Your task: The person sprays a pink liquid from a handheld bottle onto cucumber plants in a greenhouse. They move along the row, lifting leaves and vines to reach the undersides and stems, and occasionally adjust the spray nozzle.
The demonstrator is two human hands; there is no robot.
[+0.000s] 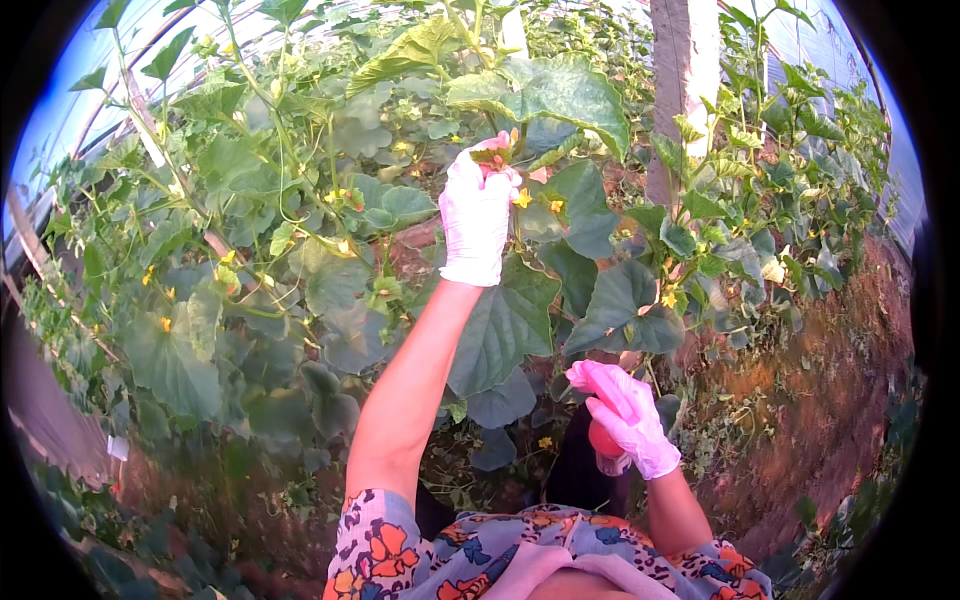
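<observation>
My left hand (480,214), in a thin white glove, is raised among the climbing vines. Its fingertips pinch a small part of a vine (491,156) just under a broad green leaf (555,94); the fingers hide most of what they hold. Lower down, my right hand (630,416), gloved too, is curled around a small bottle (606,446) with a red part and a clear end. The palm covers much of this bottle, so its exact kind is unclear. Yellow flowers (523,198) hang beside my left hand's fingers.
A pale upright post (671,97) stands right of my left hand. Dense vines with broad leaves (502,330) fill the space ahead, cucumber or melon by their look. Bare brown soil (817,390) runs along the right. Plastic greenhouse film (904,172) curves up at the sides.
</observation>
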